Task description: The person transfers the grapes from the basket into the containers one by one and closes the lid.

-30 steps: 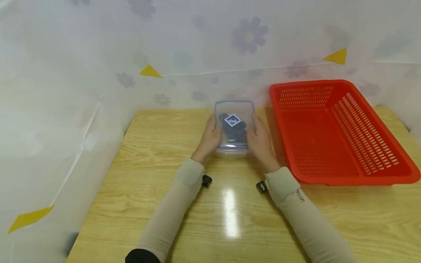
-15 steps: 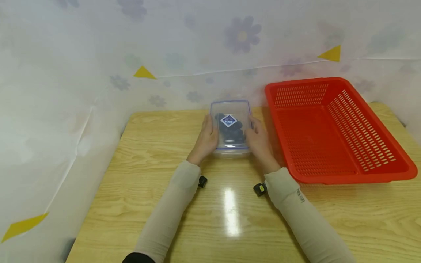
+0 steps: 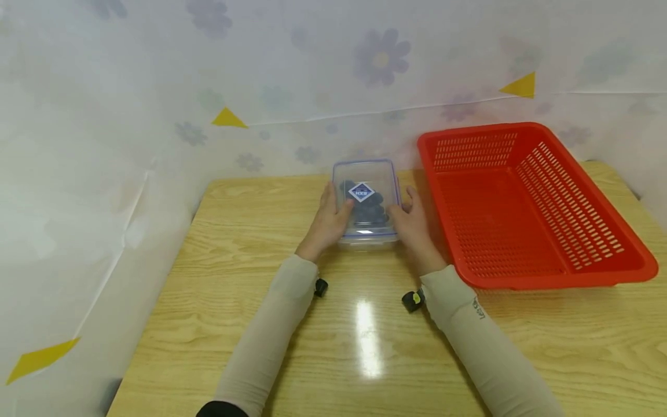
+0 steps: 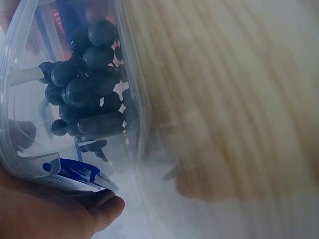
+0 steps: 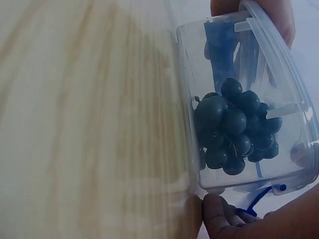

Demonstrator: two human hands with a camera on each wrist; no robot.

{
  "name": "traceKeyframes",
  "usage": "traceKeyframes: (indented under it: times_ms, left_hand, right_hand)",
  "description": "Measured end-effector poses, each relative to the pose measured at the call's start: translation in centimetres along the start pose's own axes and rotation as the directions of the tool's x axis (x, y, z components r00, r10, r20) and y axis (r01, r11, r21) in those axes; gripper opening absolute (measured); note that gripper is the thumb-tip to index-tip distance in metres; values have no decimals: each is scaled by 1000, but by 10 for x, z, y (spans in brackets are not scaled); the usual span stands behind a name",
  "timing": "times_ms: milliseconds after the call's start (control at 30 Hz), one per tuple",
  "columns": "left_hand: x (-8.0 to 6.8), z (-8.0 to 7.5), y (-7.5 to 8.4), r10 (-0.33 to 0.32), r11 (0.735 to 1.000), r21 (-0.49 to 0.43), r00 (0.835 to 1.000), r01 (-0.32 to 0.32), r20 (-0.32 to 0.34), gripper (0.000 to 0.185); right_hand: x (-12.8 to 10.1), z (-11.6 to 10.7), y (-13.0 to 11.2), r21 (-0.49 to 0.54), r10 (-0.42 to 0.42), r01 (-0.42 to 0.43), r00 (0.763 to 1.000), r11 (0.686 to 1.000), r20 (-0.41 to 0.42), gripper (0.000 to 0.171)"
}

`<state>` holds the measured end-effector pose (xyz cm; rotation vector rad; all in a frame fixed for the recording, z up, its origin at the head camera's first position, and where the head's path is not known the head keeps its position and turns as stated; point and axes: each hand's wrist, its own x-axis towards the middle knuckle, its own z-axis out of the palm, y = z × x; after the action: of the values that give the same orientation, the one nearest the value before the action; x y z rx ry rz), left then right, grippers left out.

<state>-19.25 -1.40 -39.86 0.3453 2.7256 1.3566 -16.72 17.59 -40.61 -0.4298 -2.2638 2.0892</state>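
Note:
A clear plastic food container (image 3: 365,171) with a blue-edged lid stands on the table, with a diamond-shaped label on top. Dark grapes (image 5: 234,124) show through its walls. My left hand (image 3: 327,223) holds the left side, thumb on the lid and fingers by a blue side latch (image 4: 77,170). On the other side my right hand (image 3: 413,226) has its thumb on the lid's edge. That hand's index finger stands raised off the box. In the right wrist view its other fingers lie beside the box's lower side, next to a blue latch (image 5: 254,201) angled outward.
A large red slotted plastic basket (image 3: 500,226) stands on the wooden table (image 3: 234,231) to the right, close to the right forearm. Behind the table hangs a flower-patterned sheet (image 3: 312,69) with yellow tape pieces.
The head view has shifted slightly. My left thumb has come further onto the lid. My right index finger has lifted away from the container's side, while the container stays about in place.

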Motion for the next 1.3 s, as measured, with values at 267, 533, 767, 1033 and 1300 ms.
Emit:
traceKeyframes:
  times_ms: [267,533,767,1033,1300]
  left_hand:
    - [2,0,-2,20,1000,10,1000,-20,-7,73]
    - [1,-1,-3,2,1000,-4,1000,-2,2,74]
    - [2,0,-3,10,1000,-15,1000,-10,-3,74]
    - [4,0,-3,12,1000,-17,1000,-12,-5,75]
    - [4,1,-4,4,1000,-2,1000,-4,-12,74]
  right_hand:
    - [-4,0,0,-2,-40,40,998,999,-39,75]
    - [-7,-1,-1,-33,-179,177,982,984,-66,73]
    - [-5,1,-3,-36,-227,226,972,974,-54,74]
    - [1,1,-5,-9,-135,135,991,991,3,76]
    - [8,2,-5,5,-127,127,991,992,45,78]
